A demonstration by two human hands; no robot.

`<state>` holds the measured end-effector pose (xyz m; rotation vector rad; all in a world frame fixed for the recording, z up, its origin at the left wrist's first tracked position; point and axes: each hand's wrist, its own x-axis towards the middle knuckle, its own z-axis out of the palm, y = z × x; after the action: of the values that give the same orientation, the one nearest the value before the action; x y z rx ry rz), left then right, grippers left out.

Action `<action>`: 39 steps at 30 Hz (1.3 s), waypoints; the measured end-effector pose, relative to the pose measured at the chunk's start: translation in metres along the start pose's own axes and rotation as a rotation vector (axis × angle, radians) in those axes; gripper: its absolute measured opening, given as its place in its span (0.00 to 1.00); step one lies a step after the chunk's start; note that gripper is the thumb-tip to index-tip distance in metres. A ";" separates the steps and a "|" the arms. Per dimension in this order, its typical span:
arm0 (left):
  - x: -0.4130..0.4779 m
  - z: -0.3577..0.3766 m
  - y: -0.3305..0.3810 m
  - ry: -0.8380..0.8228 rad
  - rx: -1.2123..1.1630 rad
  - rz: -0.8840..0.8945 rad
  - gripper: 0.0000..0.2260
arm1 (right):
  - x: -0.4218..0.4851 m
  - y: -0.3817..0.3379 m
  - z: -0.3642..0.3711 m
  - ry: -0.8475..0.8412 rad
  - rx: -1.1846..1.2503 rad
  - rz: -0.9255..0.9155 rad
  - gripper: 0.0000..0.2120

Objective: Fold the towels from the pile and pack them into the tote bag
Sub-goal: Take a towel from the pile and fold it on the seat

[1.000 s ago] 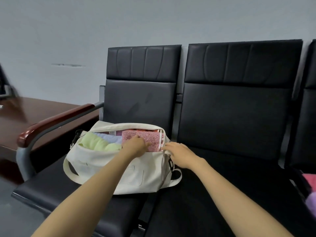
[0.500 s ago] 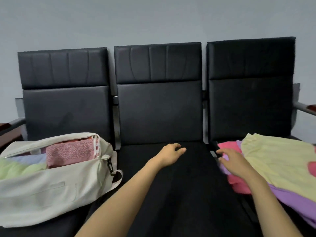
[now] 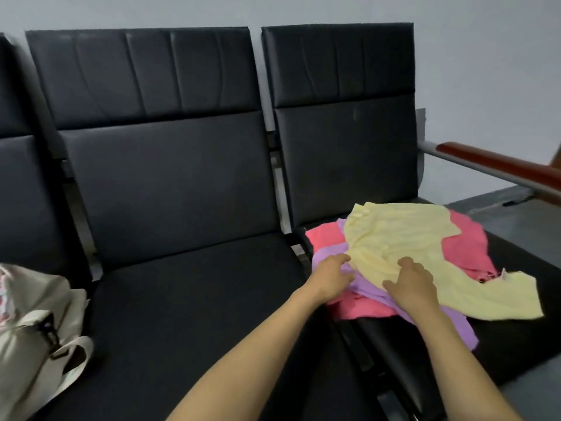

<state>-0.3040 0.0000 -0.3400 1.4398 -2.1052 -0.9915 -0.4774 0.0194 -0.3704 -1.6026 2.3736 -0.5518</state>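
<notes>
A pile of loose towels lies on the right seat. A pale yellow towel [image 3: 403,238] is on top, over a purple towel [image 3: 329,258] and a pink towel [image 3: 467,247]. My left hand [image 3: 331,276] rests on the purple towel with its fingertips at the yellow towel's left edge. My right hand [image 3: 409,282] lies on the yellow towel's near edge, fingers slightly bent, thumb spread left. The cream tote bag [image 3: 27,338] sits on the left seat at the frame's edge, with a bit of pink towel showing inside.
Three black padded seats form a row; the middle seat [image 3: 194,299] lies between the bag and the pile. A red-brown armrest [image 3: 498,161] on a metal bar sticks out at the right. A grey wall is behind, grey floor at right.
My view swung right from the tote bag to the pile. Both hands left the bag, crossed the middle seat and now rest on the towels.
</notes>
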 end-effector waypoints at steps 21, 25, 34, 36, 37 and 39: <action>-0.065 -0.065 -0.012 0.433 -0.703 0.024 0.08 | -0.044 -0.089 0.003 0.080 0.156 -0.548 0.16; -0.133 -0.115 -0.050 0.716 -0.793 -0.084 0.11 | -0.075 -0.125 0.010 0.038 0.188 -0.512 0.20; -0.254 -0.162 -0.160 0.973 -0.713 -0.590 0.21 | -0.176 -0.198 0.044 -0.751 0.357 -0.859 0.09; -0.264 -0.159 -0.176 0.896 -0.579 -0.702 0.19 | -0.178 -0.198 0.052 -0.834 0.312 -0.774 0.16; -0.270 -0.156 -0.171 0.876 -0.504 -0.744 0.18 | -0.174 -0.196 0.057 -0.824 0.262 -0.755 0.16; -0.277 -0.148 -0.169 0.847 -0.353 -0.761 0.17 | -0.166 -0.188 0.065 -0.763 0.117 -0.785 0.13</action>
<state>0.0094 0.1698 -0.3493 2.0118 -0.7497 -0.7142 -0.2315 0.0991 -0.3529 -2.1484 1.1256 -0.1276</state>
